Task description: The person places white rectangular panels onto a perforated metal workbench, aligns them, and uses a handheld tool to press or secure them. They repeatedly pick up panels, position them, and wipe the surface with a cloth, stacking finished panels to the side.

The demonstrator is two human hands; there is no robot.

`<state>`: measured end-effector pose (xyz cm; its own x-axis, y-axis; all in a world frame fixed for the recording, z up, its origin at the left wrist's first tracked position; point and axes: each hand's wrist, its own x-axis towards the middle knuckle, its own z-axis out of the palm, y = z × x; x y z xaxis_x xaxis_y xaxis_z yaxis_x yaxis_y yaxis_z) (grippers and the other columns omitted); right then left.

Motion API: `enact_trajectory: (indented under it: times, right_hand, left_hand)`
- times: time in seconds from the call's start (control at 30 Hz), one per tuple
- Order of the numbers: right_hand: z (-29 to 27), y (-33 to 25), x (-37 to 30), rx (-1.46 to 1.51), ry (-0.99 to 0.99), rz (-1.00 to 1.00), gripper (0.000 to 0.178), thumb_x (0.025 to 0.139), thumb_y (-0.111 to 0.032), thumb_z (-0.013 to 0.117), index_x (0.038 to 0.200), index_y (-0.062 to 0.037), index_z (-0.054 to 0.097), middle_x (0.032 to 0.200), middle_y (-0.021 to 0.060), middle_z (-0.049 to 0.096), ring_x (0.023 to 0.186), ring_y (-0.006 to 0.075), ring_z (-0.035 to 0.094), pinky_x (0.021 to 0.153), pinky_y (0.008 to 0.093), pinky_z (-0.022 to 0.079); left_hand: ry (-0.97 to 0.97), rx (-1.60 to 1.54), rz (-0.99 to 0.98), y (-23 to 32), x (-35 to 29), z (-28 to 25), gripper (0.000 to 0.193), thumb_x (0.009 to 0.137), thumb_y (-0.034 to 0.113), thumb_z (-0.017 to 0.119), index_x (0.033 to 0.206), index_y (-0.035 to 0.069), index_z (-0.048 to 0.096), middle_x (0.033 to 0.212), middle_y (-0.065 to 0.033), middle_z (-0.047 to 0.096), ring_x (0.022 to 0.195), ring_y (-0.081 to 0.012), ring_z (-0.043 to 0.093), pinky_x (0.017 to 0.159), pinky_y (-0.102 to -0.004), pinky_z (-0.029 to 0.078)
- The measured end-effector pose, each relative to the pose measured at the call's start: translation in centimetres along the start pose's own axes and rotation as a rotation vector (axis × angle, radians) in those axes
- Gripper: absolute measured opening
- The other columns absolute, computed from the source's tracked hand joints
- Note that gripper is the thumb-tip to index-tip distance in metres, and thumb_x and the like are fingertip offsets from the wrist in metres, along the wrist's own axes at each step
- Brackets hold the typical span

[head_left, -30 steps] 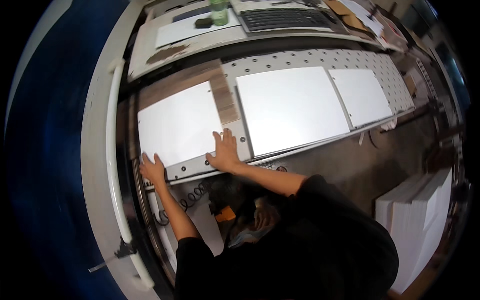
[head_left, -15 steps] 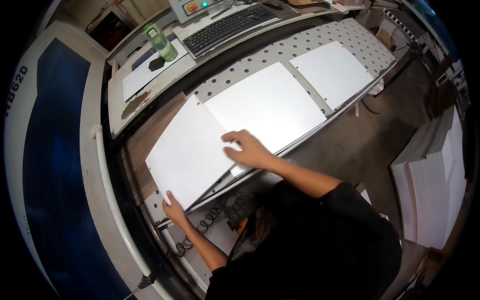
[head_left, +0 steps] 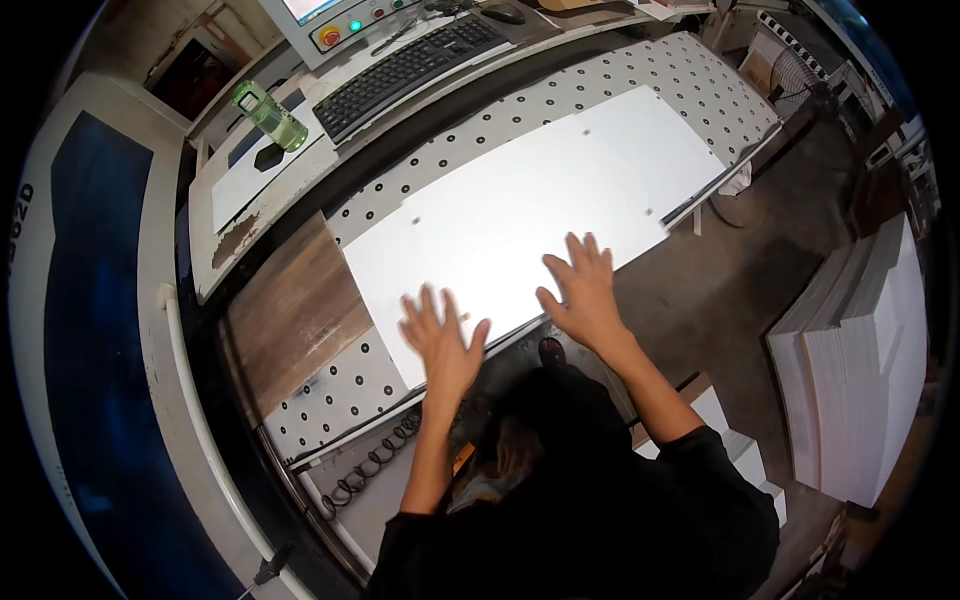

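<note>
White flat panels with small holes near their edges lie end to end on a dotted table. The large panel is in front of me, and another panel lies at its far right end; the glare hides whether they overlap or just meet. My left hand is over the near left part of the large panel, palm down with fingers spread. To its right, my right hand is over the near edge, fingers also spread. Neither hand grips anything; whether the palms press on the panel I cannot tell.
A keyboard, a green bottle and a control box stand on the desk beyond. A brown wooden board adjoins the table's left part. A tall stack of white sheets stands at right. A large blue-white machine fills the left.
The tilted left panel has moved right and now lies in line with the others. My left hand has let go of its corner and moved right; my right hand has also shifted right.
</note>
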<state>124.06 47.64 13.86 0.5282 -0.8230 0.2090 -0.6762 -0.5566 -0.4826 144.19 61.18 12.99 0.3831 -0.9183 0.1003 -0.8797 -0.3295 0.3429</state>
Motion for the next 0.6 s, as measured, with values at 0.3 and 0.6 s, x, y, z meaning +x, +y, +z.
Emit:
enact_trajectory:
  times: [0.3, 0.6]
  right_hand:
    - [1.2, 11.1, 6.8, -0.137, -0.013, 0.050, 0.072, 0.095, -0.050, 0.060, 0.155, -0.0153, 0.043, 0.163, 0.0232, 0.031, 0.151, 0.0489, 0.022, 0.121, 0.0663, 0.012]
    - [1.7, 18.9, 7.4, -0.158, -0.027, -0.069, 0.062, 0.096, -0.039, 0.061, 0.153, -0.0197, 0.047, 0.163, 0.0174, 0.035, 0.151, 0.0452, 0.027, 0.122, 0.0622, 0.015]
  left_hand:
    - [-0.013, -0.295, 0.118, 6.4, 3.5, 1.2, 0.062, 0.099, 0.040, 0.063, 0.149, 0.006, 0.050, 0.165, -0.0297, 0.016, 0.154, -0.0497, 0.005, 0.122, -0.0599, 0.013]
    - [0.208, -0.310, -0.301, -1.9, -1.7, -2.8, 0.054, 0.100, 0.038, 0.064, 0.145, 0.010, 0.056, 0.164, -0.0232, 0.025, 0.154, -0.0439, 0.013, 0.122, -0.0601, 0.018]
